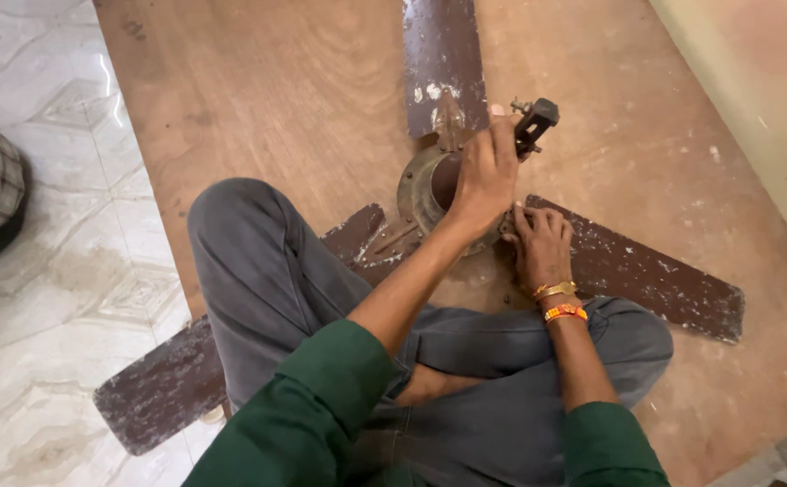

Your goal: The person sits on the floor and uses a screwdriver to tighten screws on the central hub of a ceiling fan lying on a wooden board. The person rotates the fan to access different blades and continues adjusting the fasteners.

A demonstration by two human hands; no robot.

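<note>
Rusty brown metal marks the old ceiling fan (430, 185), which lies on a plywood board (258, 99) on the floor, just in front of the seated person's crossed legs. Its three long flat blades (632, 275) are dull maroon, flaked with pale specks where the paint has gone; the round motor housing at the centre looks worn and bronze-toned. The left hand (485, 176) reaches over the housing, fingers curled and pressed together around a small dark tool (535, 122) that stands at the hub's far edge, seemingly a puller or clamp, though its exact kind is hard to tell. The right hand (540, 245) rests where the right blade meets the housing, fingers bent and pressed down on the metal, wearing a gold bangle and an orange thread band at the wrist. To work this well, it seems wise to keep the right hand bearing down firmly so the fan cannot spin or slide on the smooth board, and to turn the tool slowly and squarely, since corroded fittings tend to strip. Glossy marble tile (42, 271) lies beside the board.
</note>
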